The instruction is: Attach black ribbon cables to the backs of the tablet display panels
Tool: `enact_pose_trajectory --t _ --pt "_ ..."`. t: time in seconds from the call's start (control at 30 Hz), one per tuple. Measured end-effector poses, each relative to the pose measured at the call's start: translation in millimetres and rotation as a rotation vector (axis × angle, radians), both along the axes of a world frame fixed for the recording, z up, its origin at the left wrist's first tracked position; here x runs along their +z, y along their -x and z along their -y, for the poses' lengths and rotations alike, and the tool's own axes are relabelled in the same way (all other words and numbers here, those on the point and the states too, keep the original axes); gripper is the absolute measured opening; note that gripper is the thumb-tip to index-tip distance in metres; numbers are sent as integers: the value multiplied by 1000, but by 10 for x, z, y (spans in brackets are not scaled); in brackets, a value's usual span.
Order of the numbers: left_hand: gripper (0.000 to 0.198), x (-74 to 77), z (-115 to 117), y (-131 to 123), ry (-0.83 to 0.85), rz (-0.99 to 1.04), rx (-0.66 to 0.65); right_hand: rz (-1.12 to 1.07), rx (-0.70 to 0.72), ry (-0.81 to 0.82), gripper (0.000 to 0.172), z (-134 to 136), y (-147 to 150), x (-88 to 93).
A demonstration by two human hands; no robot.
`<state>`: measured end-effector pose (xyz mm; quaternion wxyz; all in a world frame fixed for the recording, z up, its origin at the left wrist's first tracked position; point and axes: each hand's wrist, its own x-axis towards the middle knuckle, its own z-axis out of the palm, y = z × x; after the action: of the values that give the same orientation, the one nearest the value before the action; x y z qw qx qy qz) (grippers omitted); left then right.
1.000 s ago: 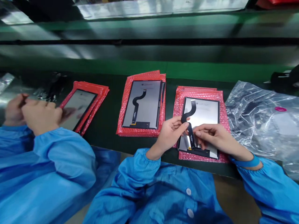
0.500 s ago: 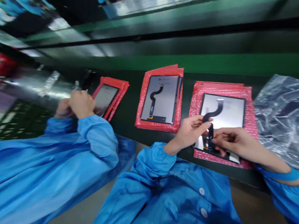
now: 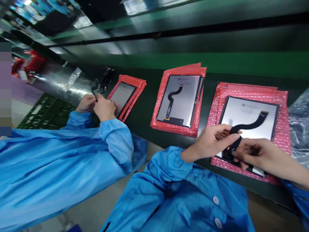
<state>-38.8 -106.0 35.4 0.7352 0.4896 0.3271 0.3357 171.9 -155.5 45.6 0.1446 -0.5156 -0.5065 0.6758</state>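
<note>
My left hand [image 3: 214, 141] pinches a black flex cable [image 3: 253, 124] near its middle, with thumb and forefinger. My right hand [image 3: 258, 154] is closed on the lower part of the same cable, close to the near edge of a display panel [image 3: 246, 111]. The cable's free end curves up to the right over the panel's silvery back. That panel rests on stacked pink bubble-wrap sleeves [image 3: 214, 111]. Left of them, a second panel [image 3: 184, 100] with an S-shaped black cable lies on another pink stack [image 3: 163, 88].
At the left, a co-worker's hands [image 3: 103, 108] hold something small and dark beside a third panel [image 3: 123, 93] on pink sleeves. Clear plastic [image 3: 300, 125] lies at the right edge. A green crate [image 3: 45, 111] and black cables [image 3: 105, 80] are farther left.
The view has shifted, so everything sits farther right. The cable's free end now swings to the right instead of pointing up. Both my hands keep their hold.
</note>
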Motion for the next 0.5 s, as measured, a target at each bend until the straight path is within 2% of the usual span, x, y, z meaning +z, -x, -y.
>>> enact_pose_trajectory --t 0.13,0.33,0.4,0.5 --pt "36 -42 -32 19 48 -13 31 -47 42 50 34 -47 29 50" --pt "42 170 -102 83 78 -35 23 -58 -9 47 33 -206 268 347" --pt "43 192 -94 79 58 -52 23 -59 -12 43 30 -210 298 397" --pt "38 133 -54 94 -68 -153 22 -77 -48 33 25 -174 260 376"
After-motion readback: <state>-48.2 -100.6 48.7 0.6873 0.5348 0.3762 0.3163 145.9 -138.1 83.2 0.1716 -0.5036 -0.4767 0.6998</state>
